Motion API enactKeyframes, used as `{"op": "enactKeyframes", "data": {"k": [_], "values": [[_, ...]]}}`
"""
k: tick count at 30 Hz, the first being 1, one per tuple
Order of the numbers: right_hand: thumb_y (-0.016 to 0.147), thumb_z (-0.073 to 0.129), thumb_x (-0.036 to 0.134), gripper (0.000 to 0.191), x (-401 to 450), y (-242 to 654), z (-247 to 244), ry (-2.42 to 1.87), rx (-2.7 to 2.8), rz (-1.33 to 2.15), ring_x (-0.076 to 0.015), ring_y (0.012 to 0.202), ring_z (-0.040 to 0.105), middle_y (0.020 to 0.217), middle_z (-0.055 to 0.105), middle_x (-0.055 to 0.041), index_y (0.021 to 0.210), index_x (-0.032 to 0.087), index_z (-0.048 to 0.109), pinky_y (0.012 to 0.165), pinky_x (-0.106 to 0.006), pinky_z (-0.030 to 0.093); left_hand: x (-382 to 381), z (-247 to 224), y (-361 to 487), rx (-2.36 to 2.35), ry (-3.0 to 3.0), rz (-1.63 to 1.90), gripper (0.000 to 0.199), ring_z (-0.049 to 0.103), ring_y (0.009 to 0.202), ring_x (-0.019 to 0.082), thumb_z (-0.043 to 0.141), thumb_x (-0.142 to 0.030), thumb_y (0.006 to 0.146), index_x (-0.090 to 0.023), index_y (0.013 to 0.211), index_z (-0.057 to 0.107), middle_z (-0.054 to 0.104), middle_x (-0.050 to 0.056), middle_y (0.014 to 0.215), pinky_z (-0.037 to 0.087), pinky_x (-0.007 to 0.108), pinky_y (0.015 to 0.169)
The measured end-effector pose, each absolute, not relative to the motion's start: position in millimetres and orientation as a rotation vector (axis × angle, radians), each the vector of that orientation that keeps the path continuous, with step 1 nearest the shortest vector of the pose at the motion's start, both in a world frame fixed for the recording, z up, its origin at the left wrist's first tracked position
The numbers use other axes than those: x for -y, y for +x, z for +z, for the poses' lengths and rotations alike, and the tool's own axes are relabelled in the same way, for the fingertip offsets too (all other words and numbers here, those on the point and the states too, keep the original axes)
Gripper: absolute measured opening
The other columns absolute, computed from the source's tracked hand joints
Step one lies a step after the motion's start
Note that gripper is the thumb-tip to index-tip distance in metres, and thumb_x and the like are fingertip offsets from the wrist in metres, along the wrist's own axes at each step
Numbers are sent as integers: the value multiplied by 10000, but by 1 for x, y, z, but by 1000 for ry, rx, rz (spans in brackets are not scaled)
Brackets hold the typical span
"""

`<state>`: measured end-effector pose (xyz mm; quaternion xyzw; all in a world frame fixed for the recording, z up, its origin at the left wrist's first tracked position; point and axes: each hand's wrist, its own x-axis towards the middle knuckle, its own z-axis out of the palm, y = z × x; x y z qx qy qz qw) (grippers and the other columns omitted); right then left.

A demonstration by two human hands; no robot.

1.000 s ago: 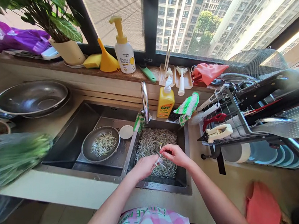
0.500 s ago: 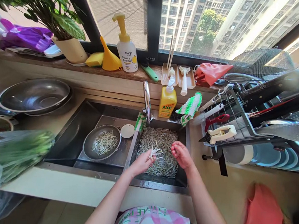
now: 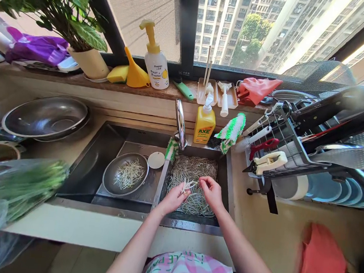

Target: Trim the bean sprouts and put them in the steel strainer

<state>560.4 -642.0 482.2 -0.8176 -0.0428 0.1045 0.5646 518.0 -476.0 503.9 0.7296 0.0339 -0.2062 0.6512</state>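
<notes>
The left hand (image 3: 173,199) gripped a bunch of sprouts (image 3: 188,186); the right hand (image 3: 212,192) was pinched closed nearby, contents indiscernible. Progress appeared early: a small batch (image 3: 130,174) occupied the pan (image 3: 106,182), the bulk (image 3: 194,166) the right basin (image 3: 224,177).

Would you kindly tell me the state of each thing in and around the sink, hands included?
Left hand: closed around sprouts
Right hand: fingers curled, grip unclear
Bowl: upright, partly filled with sprouts
Right basin: sprouts spread across its bottom
Faucet: no running water visible
Yellow bottle: upright
Cloth on divider: draped
</notes>
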Motion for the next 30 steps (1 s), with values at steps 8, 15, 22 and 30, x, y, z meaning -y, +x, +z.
{"op": "enactKeyframes", "data": {"k": [8, 15, 22, 30], "values": [[647, 579, 93, 590, 637, 569, 405, -2565, 202, 938, -290, 1152, 398, 1272, 415, -152, 1212, 194, 443, 886, -427, 347, 459, 496, 507, -597, 648, -439, 203, 580, 611, 99, 582, -270, 722, -177, 882, 499, 606, 31, 826, 387, 172, 478], [673, 563, 114, 240, 621, 552, 408, -2528, 342, 959, -250, 925, 572, 967, 627, -102, 884, 202, 637, 783, -354, 422, 456, 489, 509, -631, 355, -346, 105, 616, 801, 186, 525, -215, 765, -167, 858, 534, 631, 65, 926, 471, 357, 713], [800, 455, 343, 282, 630, 553, 469, -1655, 243, 562, -165, 835, 599, 917, 634, -49, 1042, 209, 512, 731, -292, 464, 467, 491, 520, -588, 336, -284, 111, 596, 904, 196, 504, -191, 777, -143, 867, 547, 619, 86, 983, 439, 362, 817], [686, 599, 361, 190, 621, 541, 484, -1690, 166, 500, -138, 648, 551, 699, 600, -6, 717, 175, 573, 623, -257, 430, 476, 501, 521, -556, 430, -263, 171, 556, 999, 206, 527, -106, 746, -142, 913, 532, 609, 91, 1040, 399, 348, 893]]}}
